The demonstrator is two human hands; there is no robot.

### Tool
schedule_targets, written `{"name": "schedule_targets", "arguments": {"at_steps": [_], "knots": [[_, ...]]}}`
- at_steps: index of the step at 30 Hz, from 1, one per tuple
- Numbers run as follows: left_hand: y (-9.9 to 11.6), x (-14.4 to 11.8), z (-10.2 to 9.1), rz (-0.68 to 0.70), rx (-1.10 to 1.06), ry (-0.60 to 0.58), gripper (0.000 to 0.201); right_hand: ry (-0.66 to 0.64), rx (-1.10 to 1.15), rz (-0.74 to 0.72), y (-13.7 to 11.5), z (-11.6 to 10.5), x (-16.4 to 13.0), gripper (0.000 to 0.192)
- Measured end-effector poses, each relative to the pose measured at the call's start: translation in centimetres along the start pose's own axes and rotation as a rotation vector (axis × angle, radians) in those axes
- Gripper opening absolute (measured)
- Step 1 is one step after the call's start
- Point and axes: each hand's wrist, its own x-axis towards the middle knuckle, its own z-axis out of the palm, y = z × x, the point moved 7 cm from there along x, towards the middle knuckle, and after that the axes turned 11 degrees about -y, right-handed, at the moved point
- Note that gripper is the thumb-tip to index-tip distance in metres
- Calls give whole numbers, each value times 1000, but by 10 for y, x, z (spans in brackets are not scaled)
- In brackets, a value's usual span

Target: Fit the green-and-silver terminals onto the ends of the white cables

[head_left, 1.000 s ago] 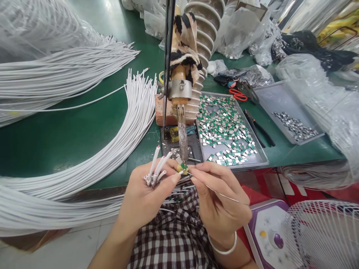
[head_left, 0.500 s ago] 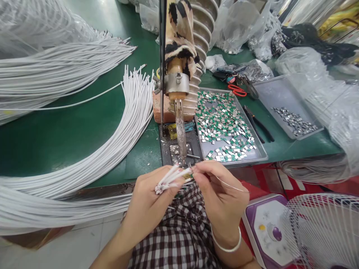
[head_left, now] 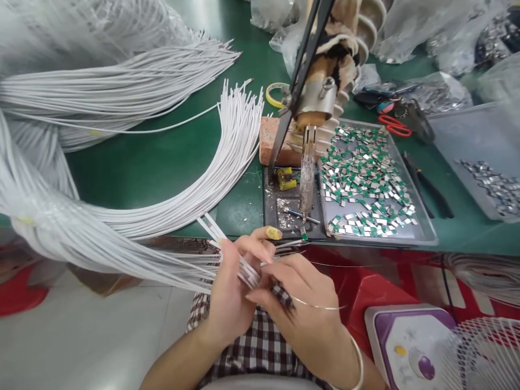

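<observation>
My left hand (head_left: 233, 292) grips a small bundle of white wires (head_left: 231, 253) over my lap, their ends lying across my palm. My right hand (head_left: 304, 303) is closed beside it, fingertips touching the wire ends, with a thin strand of solder wire (head_left: 320, 307) looped from it. Both hands sit just below the table's front edge. A fixed soldering iron (head_left: 307, 179) points down at a dark plate (head_left: 284, 214) a little above my hands.
A grey tray (head_left: 424, 230) holds several small green and silver circuit boards (head_left: 365, 184). Long white cables (head_left: 170, 200) curve across the green table (head_left: 134, 162) on the left. Pliers (head_left: 426, 184), red scissors (head_left: 392, 123), a second tray (head_left: 483, 141) and a fan (head_left: 479, 352) lie right.
The view has swung left and tilted. My hands have dropped from the iron's tip toward my lap, and the wire ends in my left hand now point down-right instead of up.
</observation>
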Motion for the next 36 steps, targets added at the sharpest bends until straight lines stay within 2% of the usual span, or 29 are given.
{"name": "schedule_targets", "arguments": {"at_steps": [2,4,9,11,13,15,17,19,26,30,36], "knots": [[-2,-3,1,18,62,-43,51,19,-128,-18,-5,7,1,24],[-3,-5,-1,57,139,-78,51,2,-163,-39,-7,11,1,20],[7,-5,-3,254,443,-192,49,30,-26,-90,-8,1,-4,11],[7,-4,4,234,571,-309,51,95,72,-82,-5,-9,-6,13],[3,-2,10,99,623,-405,65,171,160,-67,0,-19,-9,17],[10,0,15,83,704,-416,48,238,240,-50,6,-26,-11,21],[21,0,19,149,814,-384,21,300,320,-22,12,-31,-12,21],[28,0,22,191,890,-364,14,328,395,10,18,-33,-12,19],[29,3,24,182,952,-411,22,252,520,54,29,-32,-9,24],[28,8,27,165,997,-460,23,215,534,83,36,-34,-9,19],[29,11,23,282,1017,-433,12,36,499,264,42,-26,-3,22]]}}
